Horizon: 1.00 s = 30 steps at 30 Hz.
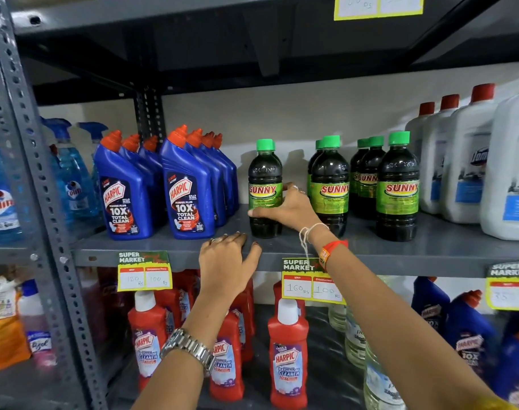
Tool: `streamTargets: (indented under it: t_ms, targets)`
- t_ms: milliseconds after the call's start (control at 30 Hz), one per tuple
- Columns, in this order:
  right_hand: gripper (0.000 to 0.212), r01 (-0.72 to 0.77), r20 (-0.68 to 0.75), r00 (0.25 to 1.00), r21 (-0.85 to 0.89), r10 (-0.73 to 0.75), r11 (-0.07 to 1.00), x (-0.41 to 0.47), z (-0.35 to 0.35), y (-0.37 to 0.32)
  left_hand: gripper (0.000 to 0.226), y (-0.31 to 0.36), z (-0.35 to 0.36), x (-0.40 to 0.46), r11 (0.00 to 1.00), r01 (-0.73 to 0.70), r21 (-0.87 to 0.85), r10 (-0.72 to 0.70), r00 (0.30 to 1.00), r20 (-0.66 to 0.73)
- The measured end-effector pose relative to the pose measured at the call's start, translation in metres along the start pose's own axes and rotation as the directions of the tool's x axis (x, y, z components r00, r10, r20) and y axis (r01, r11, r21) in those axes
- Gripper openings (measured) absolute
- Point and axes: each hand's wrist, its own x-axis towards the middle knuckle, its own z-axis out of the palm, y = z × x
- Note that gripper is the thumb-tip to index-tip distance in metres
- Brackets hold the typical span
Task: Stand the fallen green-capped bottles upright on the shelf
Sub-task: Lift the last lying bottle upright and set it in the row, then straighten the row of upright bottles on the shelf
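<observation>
The right hand (284,207) wraps around the lower half of a green-capped bottle (265,187), thumb on the near left side and fingers curled round the right side of the label, so the fingers are clamped on it. The bottle stands upright on the grey shelf (444,247), its base just below the thumb. To the right of those fingers, well within reach, stand more green-capped bottles (397,187), all upright, in two short rows running back from the front edge. Further right are large white jugs (465,164) with red caps.

The left hand (227,263) lies palm down on the front lip of the shelf, fingers together and flat, gripping nothing; its fingertips rest just left of the held bottle's base. Left of these fingertips sit blue toilet-cleaner bottles (187,187) with orange caps. Below the left wrist, on the lower shelf, stand red bottles (287,356) with white caps, and a price tag (310,284) hangs under the right wrist.
</observation>
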Motion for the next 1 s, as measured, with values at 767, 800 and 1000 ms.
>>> streamTargets:
  t_ms: [767, 800, 1000]
  targets:
    - [0.042, 0.053, -0.599, 0.796, -0.078, -0.089, 0.996, -0.061, -0.05, 0.026, 0.071, 0.003, -0.013, 0.023, 0.954, 0.22, -0.205, -0.17, 0.957, 0.237]
    - [0.052, 0.045, -0.583, 0.807, -0.099, -0.095, 0.994, -0.058, -0.053, 0.03, 0.076, 0.005, -0.014, 0.032, 0.905, 0.28, -0.321, -0.2, 0.944, 0.261]
    - [0.101, -0.069, -0.297, 0.955, -0.15, 0.021, 0.986, -0.046, -0.059, 0.05, 0.087, 0.017, 0.001, 0.071, 0.544, 0.534, -0.647, -0.211, 0.833, 0.511]
